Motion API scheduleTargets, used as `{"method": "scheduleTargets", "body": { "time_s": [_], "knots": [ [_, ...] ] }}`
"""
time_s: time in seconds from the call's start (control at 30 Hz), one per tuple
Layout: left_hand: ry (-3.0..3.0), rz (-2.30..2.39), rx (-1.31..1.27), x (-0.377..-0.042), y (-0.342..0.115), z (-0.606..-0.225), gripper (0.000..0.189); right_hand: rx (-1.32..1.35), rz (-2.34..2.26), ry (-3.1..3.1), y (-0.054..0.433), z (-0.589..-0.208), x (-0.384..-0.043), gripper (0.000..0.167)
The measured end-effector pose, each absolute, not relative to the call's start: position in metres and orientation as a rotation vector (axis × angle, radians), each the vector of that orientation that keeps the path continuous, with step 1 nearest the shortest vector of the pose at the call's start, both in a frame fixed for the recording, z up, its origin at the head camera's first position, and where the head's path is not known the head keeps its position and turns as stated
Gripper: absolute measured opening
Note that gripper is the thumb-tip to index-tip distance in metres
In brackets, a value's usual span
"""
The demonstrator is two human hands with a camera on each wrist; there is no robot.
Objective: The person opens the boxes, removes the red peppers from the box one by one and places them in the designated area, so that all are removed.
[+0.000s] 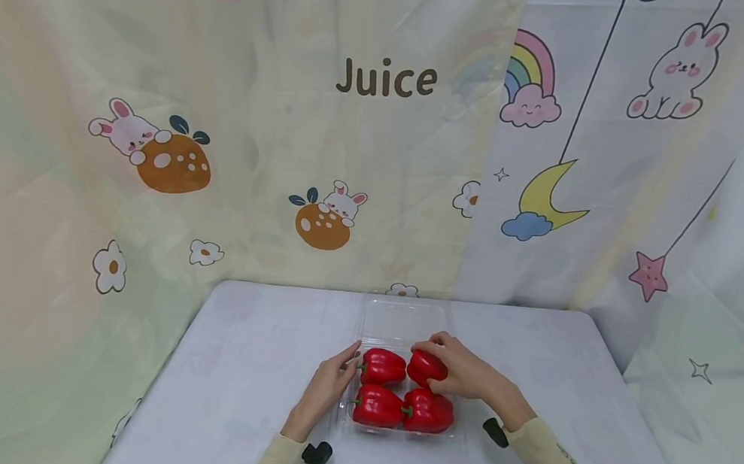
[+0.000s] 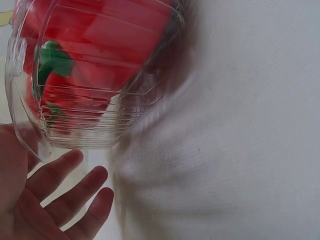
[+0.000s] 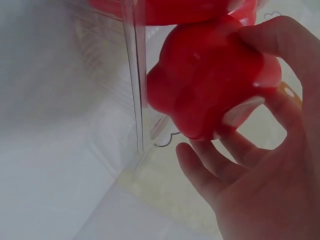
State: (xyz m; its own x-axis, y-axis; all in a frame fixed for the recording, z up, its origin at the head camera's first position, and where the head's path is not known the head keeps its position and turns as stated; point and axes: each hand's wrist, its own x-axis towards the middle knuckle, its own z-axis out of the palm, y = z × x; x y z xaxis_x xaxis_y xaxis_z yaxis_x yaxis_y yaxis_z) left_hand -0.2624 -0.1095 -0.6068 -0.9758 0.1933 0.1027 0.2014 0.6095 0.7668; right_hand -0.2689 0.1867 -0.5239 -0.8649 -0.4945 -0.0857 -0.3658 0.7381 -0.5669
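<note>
A clear plastic clamshell box (image 1: 346, 414) holds several red bell peppers, with green stems on some. My right hand (image 1: 464, 369) grips the far-right bell pepper (image 1: 426, 368), thumb on the near side and fingers on the far side. In the right wrist view, that pepper (image 3: 210, 80) sits at the box's rim (image 3: 136, 85), with its lobed end towards the camera. My left hand (image 1: 327, 382) is at the box's left edge, fingers extended. The left wrist view shows its fingers (image 2: 82, 192) loosely spread beside the ribbed wall, the thumb partly hidden behind the rim.
The box's transparent lid (image 1: 403, 322) lies folded back on the far side. Beneath is a white-covered table (image 1: 248, 370), with a printed curtain (image 1: 273, 138) hanging behind it. Black wrist devices (image 1: 317, 455) show at both cuffs.
</note>
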Motion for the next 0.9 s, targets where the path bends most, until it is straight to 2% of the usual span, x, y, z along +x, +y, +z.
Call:
{"method": "scheduleTargets", "body": {
  "time_s": [0.9],
  "knots": [
    [-2.784,-1.343,-0.368,-0.2620,-0.1090,-0.6078,0.046,-0.675,-0.861,2.718,0.1858,-0.5190,-0.2666,0.074]
  ]
}}
